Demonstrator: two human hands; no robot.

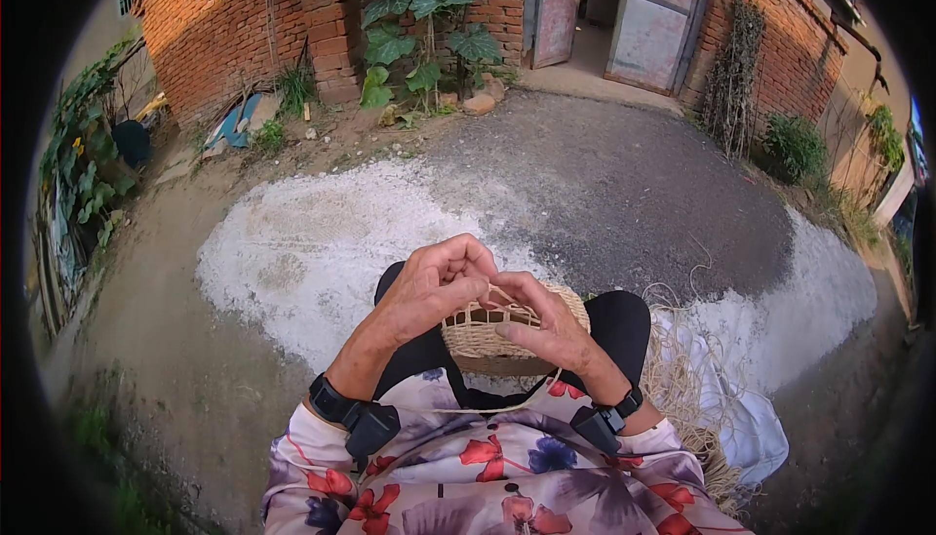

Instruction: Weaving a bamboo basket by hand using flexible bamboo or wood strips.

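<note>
Brick walls point(214, 57) and doors point(655, 28) stand at the far end of a yard, and something white point(322, 242) is spread on the ground. A person sits with their knees point(624, 330) apart and a small woven basket point(478, 343) between them.

Some things could go wrong. Its top has big holes and thin strips, so a hard tug might snap a strip or bend it out of shape. It could tip if one side gets pushed too much. A long strand point(531, 400) runs over the lap and might snag on the shirt point(468, 457). The messy pile point(673, 369) by the right knee could knot if a strand is pulled fast.

The basket is just below the fingertips of the left hand point(434, 286), a bit to its right. The right hand point(551, 325) hides part of the basket's right side. Both hands are curled, with their fingertips close together. I cannot tell if either one is pinching a strand.
</note>
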